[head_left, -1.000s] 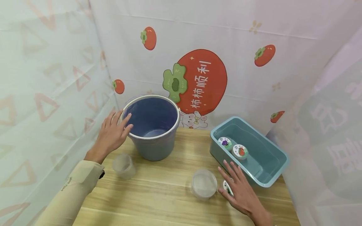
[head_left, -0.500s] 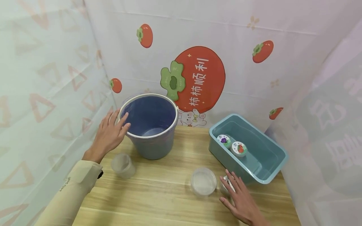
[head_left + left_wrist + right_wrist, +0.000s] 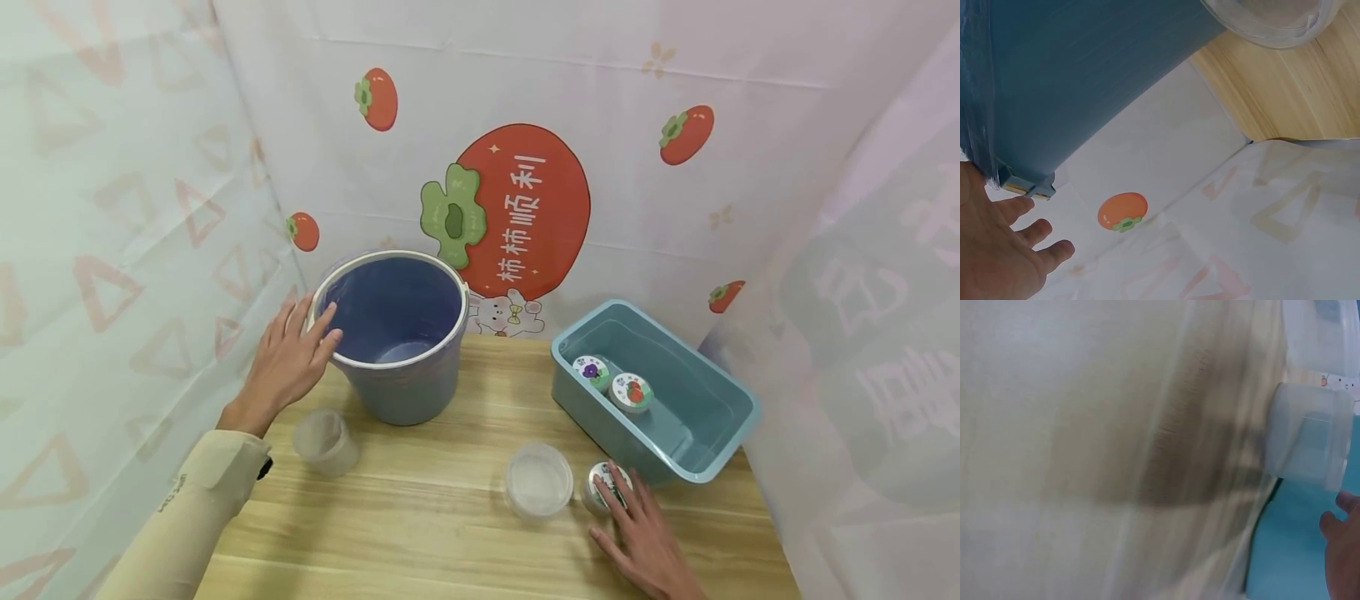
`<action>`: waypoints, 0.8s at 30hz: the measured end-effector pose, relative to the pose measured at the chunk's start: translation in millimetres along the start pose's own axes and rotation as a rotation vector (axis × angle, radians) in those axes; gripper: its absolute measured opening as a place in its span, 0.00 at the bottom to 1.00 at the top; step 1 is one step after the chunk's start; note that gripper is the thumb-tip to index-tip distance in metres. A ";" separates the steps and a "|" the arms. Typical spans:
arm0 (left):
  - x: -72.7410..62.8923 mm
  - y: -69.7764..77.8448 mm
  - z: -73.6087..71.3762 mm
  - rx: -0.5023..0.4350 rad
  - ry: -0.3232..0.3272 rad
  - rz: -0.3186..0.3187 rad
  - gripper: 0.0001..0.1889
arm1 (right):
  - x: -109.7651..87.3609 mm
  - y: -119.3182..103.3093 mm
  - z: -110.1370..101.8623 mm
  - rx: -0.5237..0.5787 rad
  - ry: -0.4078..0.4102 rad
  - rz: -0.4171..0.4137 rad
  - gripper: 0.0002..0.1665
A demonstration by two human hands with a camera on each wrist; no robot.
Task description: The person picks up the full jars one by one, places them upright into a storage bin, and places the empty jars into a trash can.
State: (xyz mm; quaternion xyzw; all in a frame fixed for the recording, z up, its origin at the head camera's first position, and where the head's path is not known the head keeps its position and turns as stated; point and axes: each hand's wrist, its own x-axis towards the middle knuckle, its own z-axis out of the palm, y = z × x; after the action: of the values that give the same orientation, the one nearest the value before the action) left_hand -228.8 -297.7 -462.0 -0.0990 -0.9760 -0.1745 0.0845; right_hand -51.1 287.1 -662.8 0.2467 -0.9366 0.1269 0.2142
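Observation:
In the head view my left hand (image 3: 288,358) lies at the left rim of a blue-grey bucket (image 3: 408,392), fingers extended. The left wrist view shows that hand (image 3: 1004,250) with spread fingers beside the bucket (image 3: 1085,69); contact with the rim is hard to judge. My right hand (image 3: 645,542) reaches over a small round lidded tub (image 3: 593,497), its straight fingers partly covering the printed lid. In the right wrist view, fingertips of the right hand (image 3: 1344,550) appear just below a translucent tub (image 3: 1304,437).
A teal rectangular bin (image 3: 645,446) stands at the right, holding a purple-printed tub (image 3: 591,371) and a red-printed tub (image 3: 631,392). Left of the right hand is a clear round tub (image 3: 538,483). A translucent cup (image 3: 327,443) stands before the bucket. Printed cloth (image 3: 337,150) walls surround the table.
My right hand has drawn back slightly toward the near edge, then settled over the lidded tub, uncovering more of its lid. The left hand keeps its place at the bucket; the head view shifted slightly.

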 end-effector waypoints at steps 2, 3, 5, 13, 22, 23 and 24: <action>-0.4 0.2 -0.2 -0.002 -0.001 -0.002 0.34 | -2.4 0.8 2.5 -0.011 -0.004 0.017 0.46; -0.6 0.4 -0.3 -0.002 -0.001 -0.001 0.34 | -3.7 1.1 3.7 -0.017 -0.012 0.027 0.45; -0.8 0.8 -0.5 -0.002 -0.003 -0.001 0.34 | -5.9 1.6 5.7 -0.009 -0.033 0.052 0.44; -1.5 0.2 0.3 0.001 -0.019 -0.007 0.35 | -12.4 3.8 14.3 0.024 -0.048 0.090 0.49; -1.8 1.2 0.1 0.003 -0.017 0.002 0.35 | -14.9 7.5 27.3 0.090 0.012 0.088 0.48; -1.9 1.5 0.0 0.004 -0.016 0.002 0.35 | -14.9 7.9 28.8 0.099 0.022 0.086 0.45; -2.0 1.7 -0.1 0.003 -0.014 0.001 0.35 | -14.9 8.3 30.3 0.108 0.033 0.085 0.42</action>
State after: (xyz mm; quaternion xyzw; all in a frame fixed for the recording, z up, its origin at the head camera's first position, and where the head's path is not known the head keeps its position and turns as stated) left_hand -226.5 -296.5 -461.8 -0.1007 -0.9768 -0.1721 0.0777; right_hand -53.9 289.9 -697.4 0.2156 -0.9343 0.1904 0.2105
